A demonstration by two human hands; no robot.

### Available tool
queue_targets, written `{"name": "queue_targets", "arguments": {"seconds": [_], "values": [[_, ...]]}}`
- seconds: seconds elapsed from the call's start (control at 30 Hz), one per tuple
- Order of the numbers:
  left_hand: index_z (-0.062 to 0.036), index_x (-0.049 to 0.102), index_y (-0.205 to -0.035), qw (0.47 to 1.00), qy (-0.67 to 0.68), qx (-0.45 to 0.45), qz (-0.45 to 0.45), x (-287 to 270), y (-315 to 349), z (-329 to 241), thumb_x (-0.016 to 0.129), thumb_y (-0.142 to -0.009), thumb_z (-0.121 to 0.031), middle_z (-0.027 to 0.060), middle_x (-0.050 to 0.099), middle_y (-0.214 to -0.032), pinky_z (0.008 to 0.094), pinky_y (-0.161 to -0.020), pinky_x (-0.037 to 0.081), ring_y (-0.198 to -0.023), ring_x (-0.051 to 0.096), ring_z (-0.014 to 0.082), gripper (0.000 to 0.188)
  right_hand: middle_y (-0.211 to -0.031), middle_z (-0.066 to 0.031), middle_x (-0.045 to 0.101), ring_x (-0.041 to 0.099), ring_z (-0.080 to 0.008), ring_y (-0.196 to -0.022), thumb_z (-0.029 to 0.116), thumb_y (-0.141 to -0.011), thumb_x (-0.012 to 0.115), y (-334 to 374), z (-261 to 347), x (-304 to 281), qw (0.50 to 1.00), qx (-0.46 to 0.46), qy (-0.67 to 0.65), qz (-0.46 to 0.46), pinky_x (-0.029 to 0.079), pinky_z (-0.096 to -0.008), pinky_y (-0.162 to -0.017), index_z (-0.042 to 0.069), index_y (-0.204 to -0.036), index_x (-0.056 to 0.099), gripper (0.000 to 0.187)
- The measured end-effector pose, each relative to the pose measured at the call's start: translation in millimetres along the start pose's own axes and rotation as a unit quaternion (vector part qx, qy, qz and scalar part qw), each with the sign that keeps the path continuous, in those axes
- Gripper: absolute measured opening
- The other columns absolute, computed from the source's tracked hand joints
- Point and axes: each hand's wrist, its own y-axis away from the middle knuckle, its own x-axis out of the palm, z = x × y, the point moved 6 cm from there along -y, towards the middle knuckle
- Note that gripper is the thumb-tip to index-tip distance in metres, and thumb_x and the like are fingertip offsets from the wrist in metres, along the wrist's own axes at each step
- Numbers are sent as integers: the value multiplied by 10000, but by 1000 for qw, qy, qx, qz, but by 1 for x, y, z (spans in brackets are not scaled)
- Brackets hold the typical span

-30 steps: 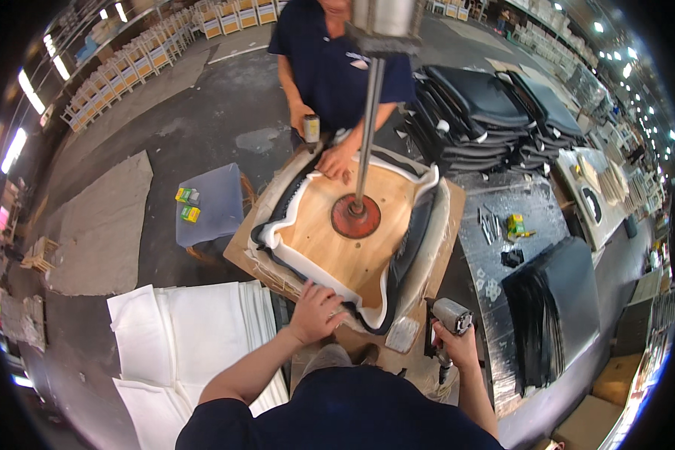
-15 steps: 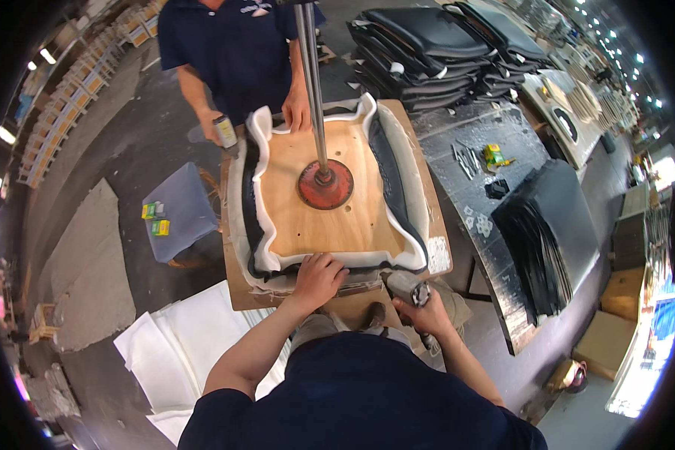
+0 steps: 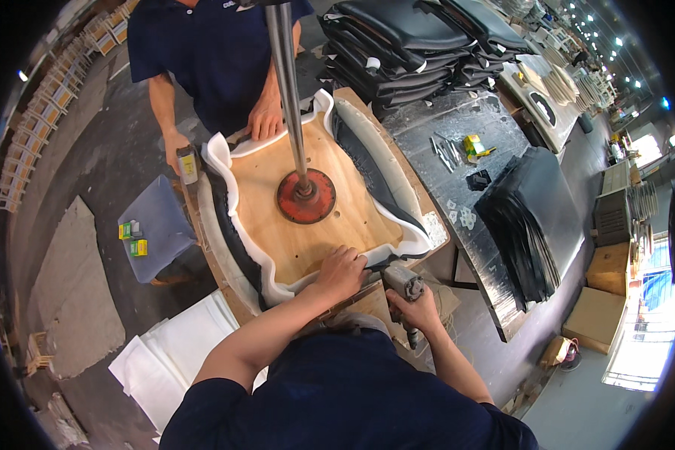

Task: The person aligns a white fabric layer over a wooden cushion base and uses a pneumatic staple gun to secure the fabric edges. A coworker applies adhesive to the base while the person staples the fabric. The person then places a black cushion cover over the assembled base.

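Note:
A plywood seat panel lies on white foam and a black cover, whose edges stick up around it. A red round press plate on a metal rod bears on its middle. My left hand is closed over the near edge, fingers bent on the foam and cover; the fingertips are partly hidden. My right hand grips a staple gun, its nose close to the near right edge. Across from me, a co-worker's hand presses the far edge while the other holds another staple gun.
At right, a metal-topped table bears a stack of black sheets, loose staple strips and a yellow-green box. Black padded seats are piled behind. White sheets lie at lower left, beside a grey-topped stool.
The panel, with foam and cover, has turned slightly in view. My left hand has slid right along the near edge. My right hand has brought the staple gun closer to that edge.

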Motion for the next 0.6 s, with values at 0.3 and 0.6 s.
{"name": "queue_targets", "arguments": {"seconds": [0.3,0.6], "values": [[-108,779,-962,1000,-14,-11,-19,9,-19,6,804,-926,-264,98,675,-996,495,-933,474,-1054,633,328,163,-891,-61,777,744,-125,-720,202,-951,875,-14,19,-12,997,-17,66,47,598,-319,-635,-23,-1259,714,414],[-123,798,-854,991,-7,-92,-91,15,-15,20,789,-930,-306,61,670,-975,486,-945,408,-1089,595,299,198,-907,-69,764,766,-160,-689,218,-983,849,-35,44,-11,995,26,55,77,565,-311,-547,-34,-1223,712,373]]}}
